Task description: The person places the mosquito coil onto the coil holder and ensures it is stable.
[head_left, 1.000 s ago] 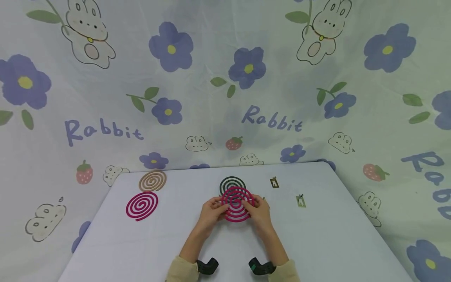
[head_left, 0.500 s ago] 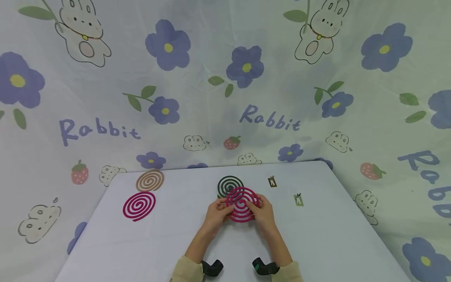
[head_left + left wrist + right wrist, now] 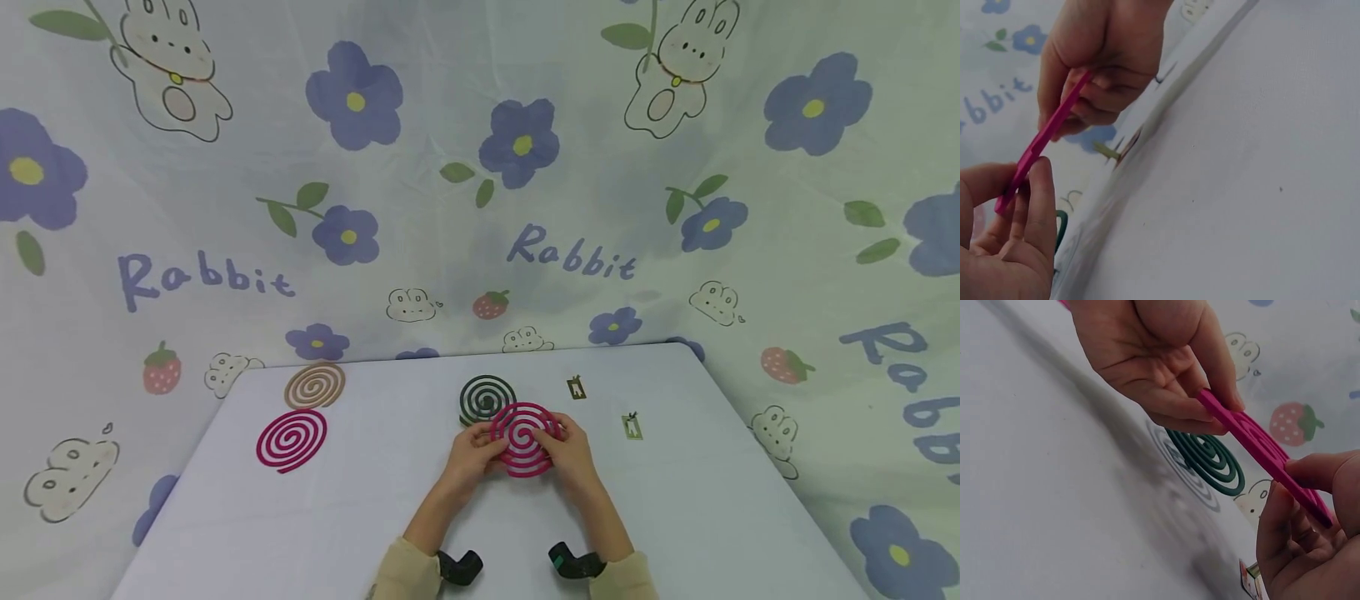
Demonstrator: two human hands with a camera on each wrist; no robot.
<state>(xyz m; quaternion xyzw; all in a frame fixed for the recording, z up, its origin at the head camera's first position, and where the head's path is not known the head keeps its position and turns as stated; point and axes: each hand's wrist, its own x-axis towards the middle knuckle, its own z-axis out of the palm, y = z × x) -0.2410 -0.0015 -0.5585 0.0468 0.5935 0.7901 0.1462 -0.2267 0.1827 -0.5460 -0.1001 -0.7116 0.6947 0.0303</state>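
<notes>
My left hand (image 3: pixel 472 458) and right hand (image 3: pixel 576 457) together hold one pink mosquito coil (image 3: pixel 523 433) off the white table. Thumbs lie on its near face and fingers behind, so each hand pinches an opposite side. In the left wrist view the pink coil (image 3: pixel 1047 134) is seen edge-on and tilted, with the left hand (image 3: pixel 1013 250) low and the right above. The right wrist view shows the same coil (image 3: pixel 1266 450) between both hands. Just behind it is a dark green coil (image 3: pixel 487 392), partly covered in the head view; in the right wrist view it appears raised over its shadow.
Another pink coil (image 3: pixel 292 439) lies at the left of the table, with a tan coil (image 3: pixel 315 386) behind it. Two small gold metal coil stands (image 3: pixel 576 387) sit on the right side. A printed curtain (image 3: pixel 420 167) hangs behind the table's back edge.
Both hands have shifted to the right with the pink coil, which covers less of the green coil. The head view has turned slightly. Both hands keep their grip.
</notes>
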